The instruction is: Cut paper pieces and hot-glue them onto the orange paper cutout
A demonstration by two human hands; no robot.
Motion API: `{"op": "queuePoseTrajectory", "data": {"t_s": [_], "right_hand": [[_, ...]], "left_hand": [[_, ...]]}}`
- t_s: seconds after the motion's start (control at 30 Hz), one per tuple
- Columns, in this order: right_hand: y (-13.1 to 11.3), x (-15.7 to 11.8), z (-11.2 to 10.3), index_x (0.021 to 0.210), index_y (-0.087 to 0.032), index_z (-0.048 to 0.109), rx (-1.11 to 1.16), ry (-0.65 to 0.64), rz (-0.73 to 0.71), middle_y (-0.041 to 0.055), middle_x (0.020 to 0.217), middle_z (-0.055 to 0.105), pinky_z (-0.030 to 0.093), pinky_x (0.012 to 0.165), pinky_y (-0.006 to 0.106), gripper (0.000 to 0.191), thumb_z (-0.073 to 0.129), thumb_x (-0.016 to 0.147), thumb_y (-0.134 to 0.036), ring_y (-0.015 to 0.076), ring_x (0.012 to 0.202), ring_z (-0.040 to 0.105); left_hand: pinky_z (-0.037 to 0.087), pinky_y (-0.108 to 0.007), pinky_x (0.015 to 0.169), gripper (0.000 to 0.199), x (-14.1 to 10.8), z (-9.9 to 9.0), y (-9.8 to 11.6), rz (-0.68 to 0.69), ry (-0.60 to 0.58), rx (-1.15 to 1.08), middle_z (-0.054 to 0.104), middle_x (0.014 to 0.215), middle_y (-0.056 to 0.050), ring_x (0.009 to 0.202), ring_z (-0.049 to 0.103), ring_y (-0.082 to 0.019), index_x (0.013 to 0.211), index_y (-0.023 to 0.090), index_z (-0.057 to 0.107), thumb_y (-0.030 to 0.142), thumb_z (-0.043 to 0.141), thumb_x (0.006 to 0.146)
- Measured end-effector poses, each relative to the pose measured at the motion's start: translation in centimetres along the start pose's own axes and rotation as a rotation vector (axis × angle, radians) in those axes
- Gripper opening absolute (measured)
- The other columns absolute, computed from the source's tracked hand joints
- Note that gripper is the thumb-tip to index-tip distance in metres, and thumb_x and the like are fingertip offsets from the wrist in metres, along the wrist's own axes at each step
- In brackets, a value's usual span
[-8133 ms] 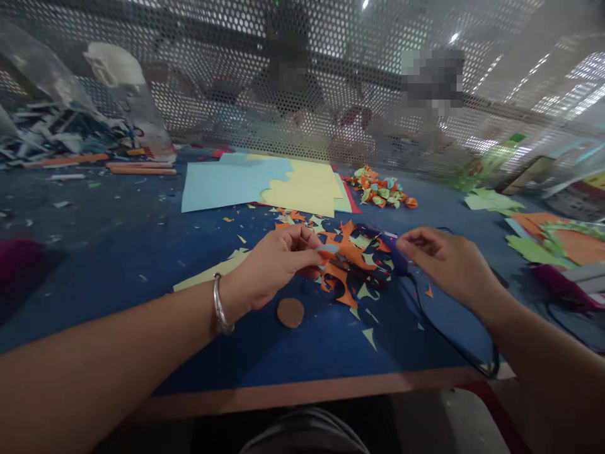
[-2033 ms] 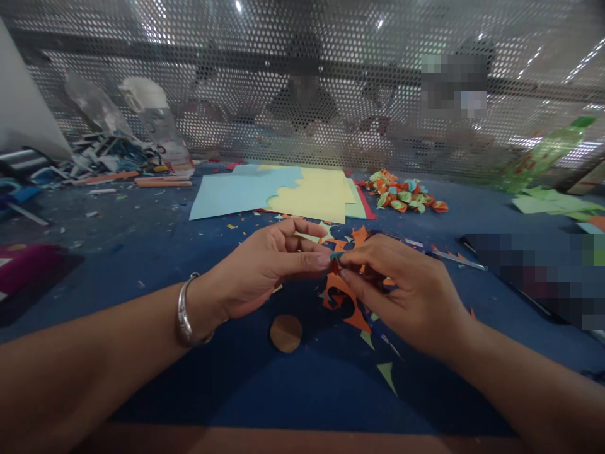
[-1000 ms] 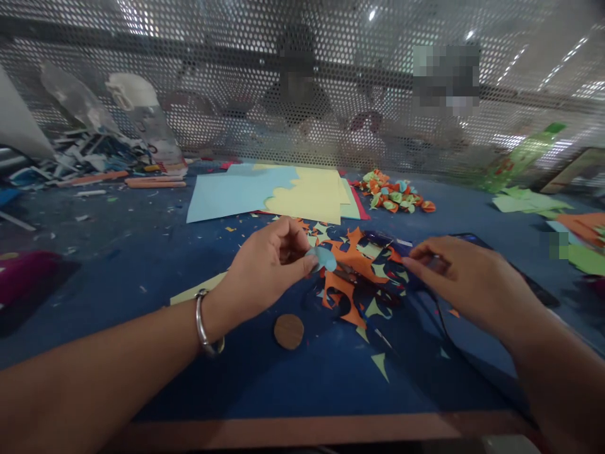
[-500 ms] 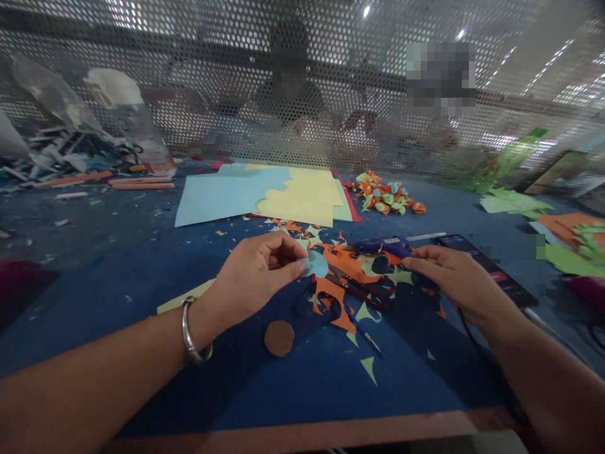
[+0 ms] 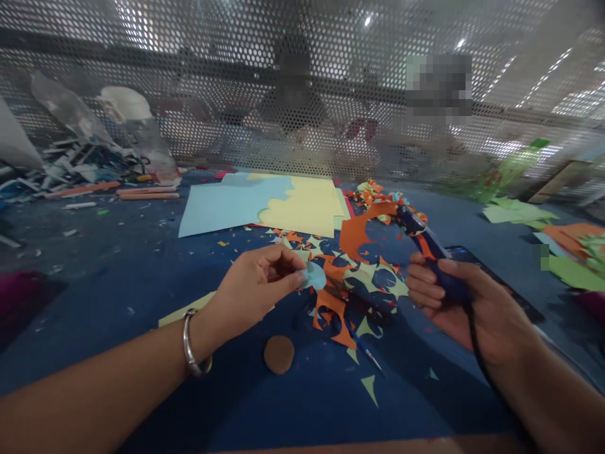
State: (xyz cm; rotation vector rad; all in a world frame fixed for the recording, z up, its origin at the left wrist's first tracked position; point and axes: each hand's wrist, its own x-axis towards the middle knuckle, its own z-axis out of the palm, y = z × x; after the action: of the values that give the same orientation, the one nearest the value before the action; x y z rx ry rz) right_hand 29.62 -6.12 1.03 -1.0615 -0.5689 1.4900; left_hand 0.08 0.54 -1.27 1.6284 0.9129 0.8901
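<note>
Between thumb and fingers, my left hand (image 5: 259,277) pinches a small light-blue paper circle (image 5: 314,276) above the paper scraps. My right hand (image 5: 466,302) is wrapped round the handle of a dark-blue glue gun (image 5: 439,261) with a black cord, its front end raised and pointing away to the left. An orange paper offcut (image 5: 355,233) hangs at the gun's front end. Below lie orange scraps (image 5: 333,309) and pale-green offcuts (image 5: 371,275) with round cut-outs. A brown disc (image 5: 278,354) rests on the table near my left wrist.
Blue (image 5: 227,202) and yellow sheets (image 5: 307,208) lie at the back, beside a pile of small curled paper pieces (image 5: 371,189). A phone (image 5: 501,284) is partly behind my right hand. A bottle (image 5: 146,139) and a thin blue-handled tool (image 5: 366,350) are also on the table.
My right hand has lifted the glue gun off the table and turned it up, and an orange offcut has come up with it. My left hand still holds the blue circle.
</note>
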Motion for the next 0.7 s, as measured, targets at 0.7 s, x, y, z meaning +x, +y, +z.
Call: {"op": "queuePoseTrajectory", "data": {"t_s": [0.7], "right_hand": [[-1.0, -0.4, 3.5, 0.094, -0.024, 0.067, -0.342, -0.265, 0.002, 0.0015, 0.083, 0.065, 0.038, 0.040, 0.021, 0.028, 0.079, 0.077, -0.044, 0.0056, 0.041, 0.045]], "left_hand": [[0.056, -0.026, 0.070, 0.011, 0.3, -0.2, 1.2, -0.072, 0.052, 0.050, 0.071, 0.082, -0.003, 0.075, 0.068, -0.014, 0.093, 0.017, 0.067, 0.027, 0.068, 0.086]]}}
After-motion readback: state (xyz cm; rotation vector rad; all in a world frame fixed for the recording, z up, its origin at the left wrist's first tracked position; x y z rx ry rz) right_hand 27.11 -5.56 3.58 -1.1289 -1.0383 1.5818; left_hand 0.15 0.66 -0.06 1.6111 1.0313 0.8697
